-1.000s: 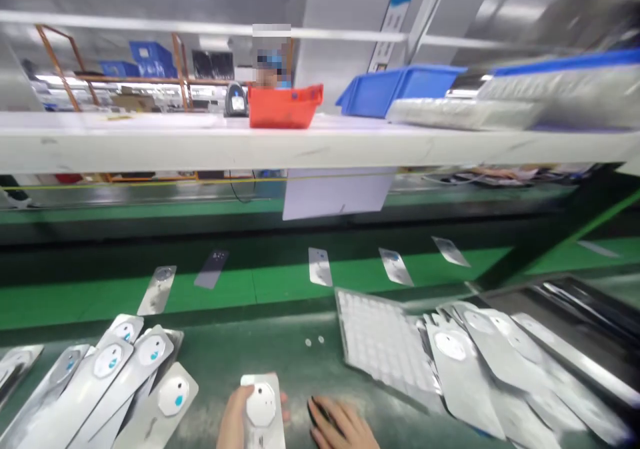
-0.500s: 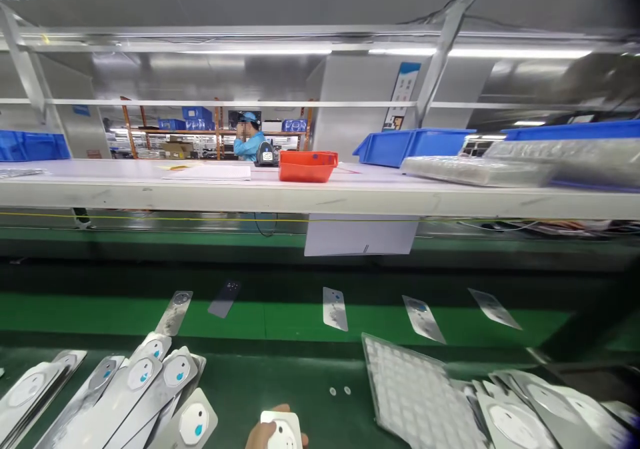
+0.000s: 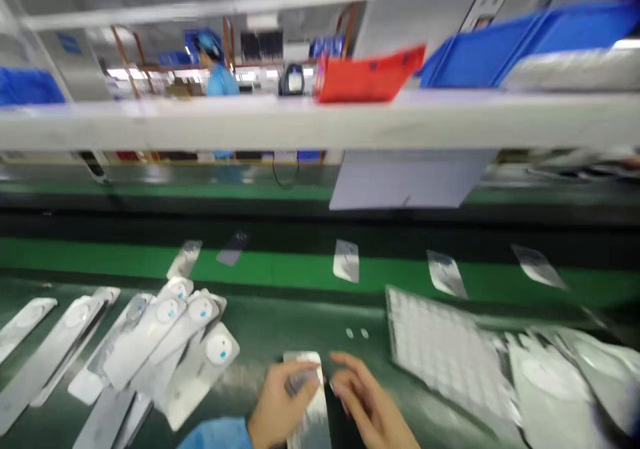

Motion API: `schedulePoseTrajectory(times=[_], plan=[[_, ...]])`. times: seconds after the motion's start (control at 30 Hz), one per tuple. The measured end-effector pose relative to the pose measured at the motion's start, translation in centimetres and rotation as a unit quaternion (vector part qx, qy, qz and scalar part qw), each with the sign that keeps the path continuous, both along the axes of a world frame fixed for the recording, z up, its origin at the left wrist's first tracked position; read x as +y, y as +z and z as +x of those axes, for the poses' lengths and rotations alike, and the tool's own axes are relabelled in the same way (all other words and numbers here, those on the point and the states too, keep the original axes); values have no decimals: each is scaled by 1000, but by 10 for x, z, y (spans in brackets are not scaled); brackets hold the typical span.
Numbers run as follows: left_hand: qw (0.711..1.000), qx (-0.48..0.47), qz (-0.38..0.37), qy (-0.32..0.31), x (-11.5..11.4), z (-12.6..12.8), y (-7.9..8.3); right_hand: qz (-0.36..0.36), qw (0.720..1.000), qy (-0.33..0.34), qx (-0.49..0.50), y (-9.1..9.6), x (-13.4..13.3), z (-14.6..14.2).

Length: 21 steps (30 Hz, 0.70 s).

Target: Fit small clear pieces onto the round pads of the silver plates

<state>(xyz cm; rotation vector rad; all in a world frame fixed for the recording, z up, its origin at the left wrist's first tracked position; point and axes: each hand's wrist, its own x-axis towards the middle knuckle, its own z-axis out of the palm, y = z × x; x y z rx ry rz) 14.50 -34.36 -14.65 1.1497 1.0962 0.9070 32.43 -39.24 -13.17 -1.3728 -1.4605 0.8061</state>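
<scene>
A pale phone back panel lies at the bottom centre, its lower part out of view. My left hand reaches over its upper end, thumb and fingers closed. A small grey piece shows between them, blurred. Just right of the panel is my right hand, its index finger stretched out and the others bent, with nothing clear in it. To the left, several white phone back panels with round camera patches and blue marks lie overlapped in a fanned pile.
A clear tray of small pockets lies at the right, beside more pale panels. Two small white discs rest on the green mat. Single panels lie on the green strip behind. Above is a shelf with a red bin.
The view has tilted down and shifted. One hand held a panel at the bottom edge before; now both hands are in view around a panel there.
</scene>
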Motion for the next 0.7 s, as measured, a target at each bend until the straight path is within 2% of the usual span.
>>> schedulePoseTrajectory(times=[0.1,0.2,0.37,0.53,0.7], plan=[[993,-15,33,-115,3,-2,16,-49,996,58,40,18,8,1],[987,-5,58,-152,11,-1,17,-119,986,100,63,28,12,6],[984,18,87,-154,11,0,16,-164,975,108,101,29,8,7],[988,23,78,-134,11,0,15,-162,973,59,153,19,5,5],[989,20,80,-121,10,1,12,-204,973,34,104,22,-1,5]])
